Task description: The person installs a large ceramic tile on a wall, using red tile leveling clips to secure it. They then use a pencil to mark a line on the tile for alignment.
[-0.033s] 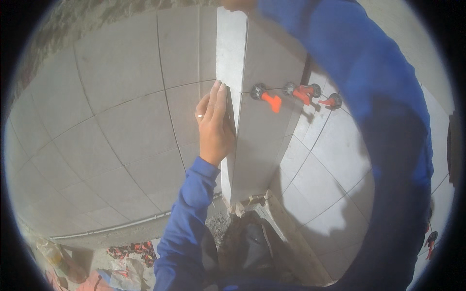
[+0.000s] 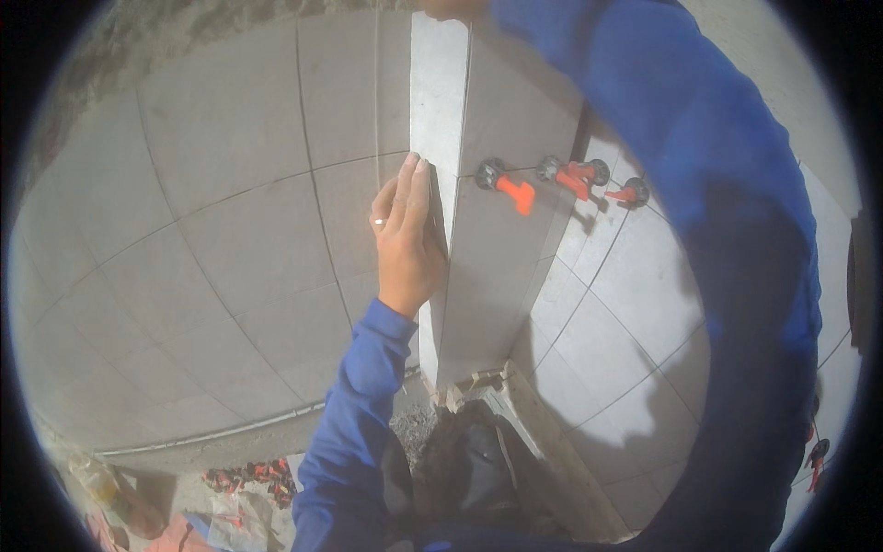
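Observation:
My left hand [image 2: 407, 244] lies stretched out against a narrow white tile strip [image 2: 437, 92] at the wall's outer corner. Its fingers point up and a ring sits on one of them. At the upper edge, my right hand [image 2: 455, 7] shows only in part at the strip's top, its fingers out of sight. Right of the strip is a grey tiled face [image 2: 487, 267]. A red tile levelling clip [image 2: 515, 193] with a black round base is fixed in its joint. Further red clips [image 2: 578, 178] sit around the inner corner.
On the left spreads a grey tiled wall [image 2: 248, 248]. White wall tiles [image 2: 625, 294] are on the right, partly behind my raised right sleeve [image 2: 736, 221]. Several loose red and black clips [image 2: 258, 478] lie at the lower left, near a plastic bag [image 2: 241, 520] and bottle [image 2: 97, 478].

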Tool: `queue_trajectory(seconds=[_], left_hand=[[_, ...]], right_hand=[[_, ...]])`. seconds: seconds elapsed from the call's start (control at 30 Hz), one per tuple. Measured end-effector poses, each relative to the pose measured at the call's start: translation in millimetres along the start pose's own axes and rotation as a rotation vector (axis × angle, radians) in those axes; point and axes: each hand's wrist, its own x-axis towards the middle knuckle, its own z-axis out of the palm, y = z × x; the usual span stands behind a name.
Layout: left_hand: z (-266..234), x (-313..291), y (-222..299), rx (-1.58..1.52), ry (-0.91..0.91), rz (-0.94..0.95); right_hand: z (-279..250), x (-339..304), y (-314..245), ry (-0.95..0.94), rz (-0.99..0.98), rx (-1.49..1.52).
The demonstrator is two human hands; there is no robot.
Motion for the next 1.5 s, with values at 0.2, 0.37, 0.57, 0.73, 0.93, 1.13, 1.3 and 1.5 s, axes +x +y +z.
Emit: queue_trajectory(seconds=[0.2,0.37,0.57,0.73,0.93,1.13,1.3,1.5], left_hand=[[3,2,1,0.024,0.049,0.046],[1,-1,2,-0.040,0.018,0.002],[-4,-1,-1,-0.073,-0.025,0.028],[-15,5,2,-0.173,-0.070,-0.021],[-24,9,2,-0.234,-0.114,-0.011],[-20,12,-5,-0.308,-0.168,0.001],[-18,8,-7,-0.409,-0.184,-0.013],[-12,1,-10,-0.424,-0.192,0.024]], right_hand=[[-8,5,1,-0.095,0.055,-0.083],[-9,8,-6,-0.107,0.119,-0.125],[-30,20,-17,-0.372,0.291,-0.116],[-39,36,-24,-0.586,0.401,-0.085],[-22,48,-18,-0.643,0.389,-0.275],[-13,49,-13,-0.637,0.341,-0.271],[-19,51,-18,-0.698,0.465,-0.217],[-20,50,-15,-0.684,0.541,-0.052]])
